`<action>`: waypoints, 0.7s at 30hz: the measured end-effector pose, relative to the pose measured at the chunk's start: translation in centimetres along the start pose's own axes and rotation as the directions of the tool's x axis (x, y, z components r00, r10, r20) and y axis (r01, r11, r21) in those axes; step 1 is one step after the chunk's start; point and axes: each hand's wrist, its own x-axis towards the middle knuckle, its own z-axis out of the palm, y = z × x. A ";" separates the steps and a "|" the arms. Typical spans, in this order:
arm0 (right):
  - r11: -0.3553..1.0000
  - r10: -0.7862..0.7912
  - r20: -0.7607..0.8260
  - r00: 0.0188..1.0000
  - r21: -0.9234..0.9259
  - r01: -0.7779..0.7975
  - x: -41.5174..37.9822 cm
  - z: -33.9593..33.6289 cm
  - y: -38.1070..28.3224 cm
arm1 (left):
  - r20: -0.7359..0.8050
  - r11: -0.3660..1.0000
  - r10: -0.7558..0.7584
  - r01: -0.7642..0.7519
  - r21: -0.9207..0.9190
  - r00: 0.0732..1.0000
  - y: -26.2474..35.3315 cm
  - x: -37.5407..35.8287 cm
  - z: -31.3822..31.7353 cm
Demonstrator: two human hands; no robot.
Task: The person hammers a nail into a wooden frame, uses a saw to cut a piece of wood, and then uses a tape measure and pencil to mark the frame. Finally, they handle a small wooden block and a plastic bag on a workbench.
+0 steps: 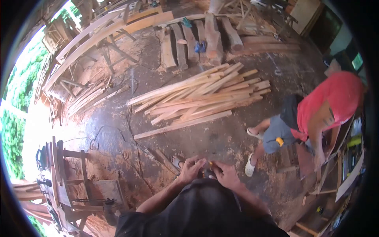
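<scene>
In the head view, both of my hands are close together in front of my dark shirt, at the bottom middle. My left hand [191, 169] has its fingers curled inward; what it holds, if anything, is too small to make out. My right hand [226, 174] is closed in a pinch, with a small yellow-orange tip [211, 162] showing at its fingertips. That tip's kind cannot be told. Only a narrow gap separates the two hands. Beyond them, a heap of sawn wooden strips [201, 93] lies on the dark floor.
A co-worker in a red top [329, 98] bends over at the right, by a cluttered bench. Thick timber slabs [213, 39] lie at the back. Wooden trestles [83, 170] stand at the left. A cable [132, 138] and sawdust are on the floor.
</scene>
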 end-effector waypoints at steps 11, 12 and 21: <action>1.000 -0.001 0.302 0.953 -0.010 0.004 14.8 10.9 -5.8 | 0.187 0.968 -0.163 0.194 -0.160 0.969 0.9 -1.2 -15.8; 0.999 -0.006 0.330 0.944 0.040 -0.008 16.5 12.4 -6.7 | 0.157 0.966 -0.172 0.197 -0.165 0.973 0.4 -1.4 -17.6; 0.971 -0.229 0.672 0.704 0.102 0.218 27.9 28.1 -15.0 | -0.188 0.974 -0.167 0.133 -0.183 0.968 -0.4 -6.2 -31.4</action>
